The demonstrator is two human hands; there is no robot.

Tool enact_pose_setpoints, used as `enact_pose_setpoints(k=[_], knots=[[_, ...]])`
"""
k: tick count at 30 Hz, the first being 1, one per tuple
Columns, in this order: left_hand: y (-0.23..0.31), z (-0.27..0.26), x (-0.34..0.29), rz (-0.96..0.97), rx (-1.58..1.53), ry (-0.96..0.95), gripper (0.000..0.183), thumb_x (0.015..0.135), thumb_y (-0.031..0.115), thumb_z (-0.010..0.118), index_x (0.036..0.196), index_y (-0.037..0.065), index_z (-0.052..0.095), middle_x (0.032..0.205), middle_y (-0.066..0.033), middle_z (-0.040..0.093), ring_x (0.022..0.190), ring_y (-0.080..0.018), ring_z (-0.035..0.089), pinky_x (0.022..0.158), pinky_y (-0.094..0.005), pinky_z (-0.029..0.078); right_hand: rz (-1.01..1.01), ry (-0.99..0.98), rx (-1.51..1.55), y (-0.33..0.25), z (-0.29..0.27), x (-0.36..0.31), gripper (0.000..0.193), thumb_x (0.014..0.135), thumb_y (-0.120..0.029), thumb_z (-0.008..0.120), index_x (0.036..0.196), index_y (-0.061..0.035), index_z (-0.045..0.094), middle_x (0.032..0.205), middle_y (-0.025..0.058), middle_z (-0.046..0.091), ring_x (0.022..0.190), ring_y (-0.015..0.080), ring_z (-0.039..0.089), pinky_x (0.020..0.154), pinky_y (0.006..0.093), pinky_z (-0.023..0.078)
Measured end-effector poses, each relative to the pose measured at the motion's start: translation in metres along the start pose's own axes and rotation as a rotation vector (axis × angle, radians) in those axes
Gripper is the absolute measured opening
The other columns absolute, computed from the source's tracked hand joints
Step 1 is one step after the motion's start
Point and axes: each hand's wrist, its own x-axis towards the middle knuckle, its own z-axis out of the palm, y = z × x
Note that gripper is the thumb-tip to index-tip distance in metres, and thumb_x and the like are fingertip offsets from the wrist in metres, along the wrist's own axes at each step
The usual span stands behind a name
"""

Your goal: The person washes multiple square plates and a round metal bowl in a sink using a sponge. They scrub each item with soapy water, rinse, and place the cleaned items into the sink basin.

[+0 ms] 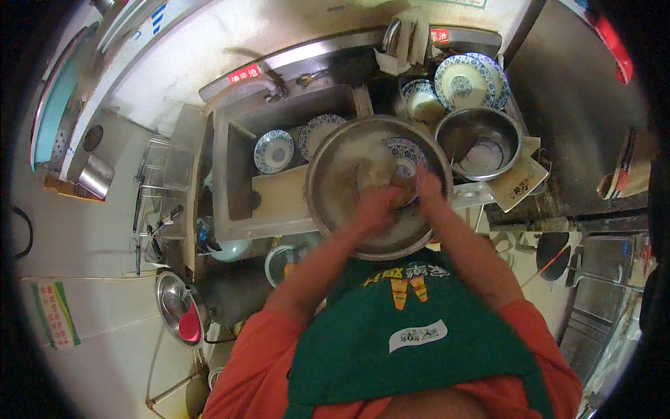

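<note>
A large round metal basin (315, 209) of cloudy, foamy water stands before me across the sink's front edge. In it a blue-and-white patterned bowl (405, 166) is tilted up, its inside showing. My right hand (429, 188) grips the bowl's right rim with closed fingers. My left hand (380, 209), smeared by motion, is closed at the bowl's lower left. A pale, soft-looking blurred thing (377, 171) lies just beyond that hand; whether it is a cloth or a sponge I cannot make out.
Patterned dishes (274, 151) rest in the left sink (222, 167) beneath a faucet (273, 89). At the right are stacked plates (466, 82), a steel bowl (481, 143) and a square cream plate (518, 183). A pink scoop (189, 325) sits in a strainer lower left.
</note>
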Motion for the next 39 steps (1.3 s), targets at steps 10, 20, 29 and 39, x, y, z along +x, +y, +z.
enact_pose_setpoints(k=[10,20,29,39], knots=[[0.026,0.003,0.014,-0.249,-0.071,0.089,0.058,0.081,0.025,0.075,0.137,0.019,0.060,0.120,-0.0151,0.069,0.108,-0.0339,0.067,0.093,-0.0467,0.053,-0.183,-0.305,0.001,0.012,0.010,-0.009,0.066,0.096,-0.046,0.058,0.146,-0.0041,0.044,0.136,0.0173,0.058,0.121,0.0327,0.056,0.102,0.0463,0.045],[-0.001,-0.075,0.001,-0.394,-1.552,0.316,0.055,0.094,0.016,0.065,0.145,0.004,0.048,0.137,-0.0141,0.059,0.119,-0.0319,0.061,0.102,-0.0462,0.051,0.163,-0.486,0.504,-0.014,-0.017,-0.026,0.056,0.100,-0.038,0.052,0.145,-0.0061,0.046,0.140,0.0140,0.058,0.126,0.0332,0.057,0.111,0.0513,0.041],[0.030,-0.010,-0.025,-0.097,-0.231,0.634,0.047,0.090,0.012,0.059,0.136,0.003,0.055,0.144,-0.0217,0.051,0.135,-0.0401,0.045,0.115,-0.0470,0.033,-0.036,-0.569,0.443,-0.023,-0.029,-0.062,0.054,0.086,-0.008,0.067,0.137,-0.0011,0.052,0.129,0.0164,0.063,0.115,0.0338,0.063,0.100,0.0509,0.051],[0.079,-0.026,0.023,0.087,-0.087,0.619,0.039,0.084,0.013,0.060,0.123,0.007,0.064,0.135,-0.0195,0.058,0.129,-0.0438,0.050,0.110,-0.0500,0.038,-0.516,-0.506,-0.665,-0.020,-0.024,-0.067,0.038,0.078,-0.006,0.071,0.115,0.0021,0.065,0.106,0.0121,0.072,0.098,0.0197,0.066,0.085,0.0372,0.054]])
